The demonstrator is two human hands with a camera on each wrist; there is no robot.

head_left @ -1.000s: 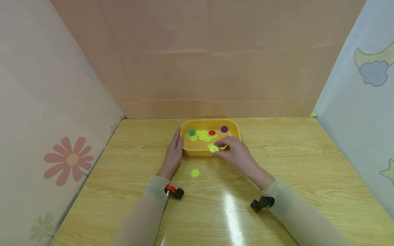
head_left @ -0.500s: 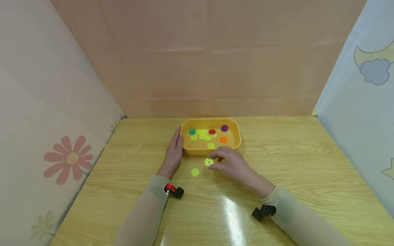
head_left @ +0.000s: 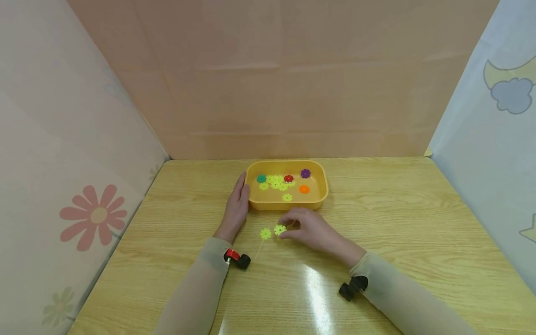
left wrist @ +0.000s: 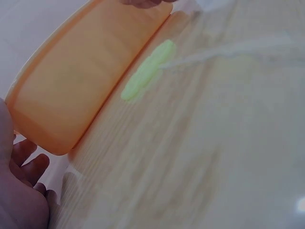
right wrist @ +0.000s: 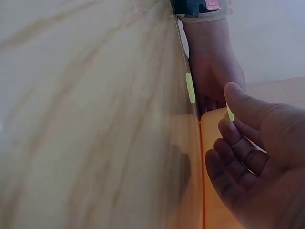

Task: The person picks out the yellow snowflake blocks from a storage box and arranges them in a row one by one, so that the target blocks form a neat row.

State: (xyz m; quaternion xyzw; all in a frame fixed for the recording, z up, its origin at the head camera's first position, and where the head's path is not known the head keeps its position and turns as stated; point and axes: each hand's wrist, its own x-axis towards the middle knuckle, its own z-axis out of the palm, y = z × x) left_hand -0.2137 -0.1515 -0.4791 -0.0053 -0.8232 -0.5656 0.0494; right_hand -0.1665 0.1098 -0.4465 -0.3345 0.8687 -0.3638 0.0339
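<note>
My right hand (head_left: 307, 228) pinches a yellow-green snowflake disc (head_left: 279, 230) between thumb and fingers, just above the table. The right wrist view shows this disc (right wrist: 230, 113) edge-on between the fingertips. Close to its left is another yellow-green snowflake disc (head_left: 265, 233) on the table, with a thin pale string-like line running from it toward the front. My left hand (head_left: 235, 211) rests along the left side of a yellow tray (head_left: 268, 205), its fingers pointing away. In the left wrist view, the fingers (left wrist: 35, 169) are beside the tray's end.
Inside the tray are several yellow-green discs (head_left: 275, 182), plus a teal disc (head_left: 261, 178), a red disc (head_left: 288, 178), a purple disc (head_left: 305, 173) and an orange disc (head_left: 304, 189). A brown panel (head_left: 293, 93) stands behind the wooden table (head_left: 398, 209), with patterned walls at both sides.
My right hand has moved from the tray's near edge toward the front and left, bringing the pinched disc beside the one on the table. My left hand has stayed at the tray.
</note>
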